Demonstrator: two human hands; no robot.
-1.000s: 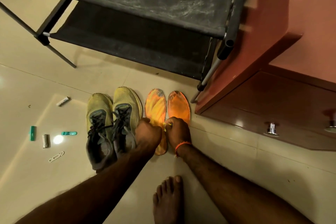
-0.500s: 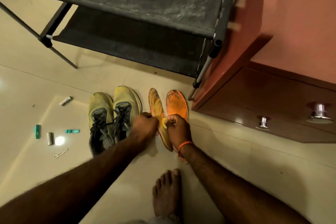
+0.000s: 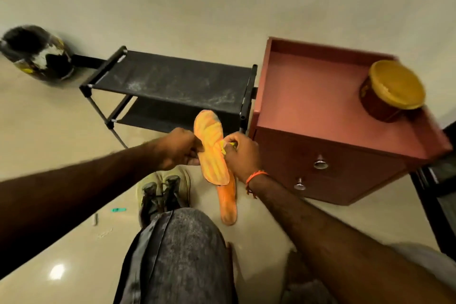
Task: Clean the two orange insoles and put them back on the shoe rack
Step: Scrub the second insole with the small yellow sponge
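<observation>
Holding one insole [image 3: 212, 148] up in front of the rack [image 3: 172, 81]

Left hand [image 3: 180, 149] grips its left edge, right hand [image 3: 243, 153] pinches a yellow cloth [image 3: 225, 147] against it; other insole [image 3: 228, 202] lies on the floor [image 3: 49, 136] below.

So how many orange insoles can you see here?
2. One insole is held up between the left hand and right hand; the other insole lies on the floor below.

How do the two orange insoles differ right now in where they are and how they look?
The upper insole is held off the floor between the left hand and the right hand; the lower insole is in neither hand, down by the floor. The upper insole looks yellow-streaked and shows in full; the lower insole looks plainer orange, its top hidden behind it. Both are orange and similarly shaped.
</observation>
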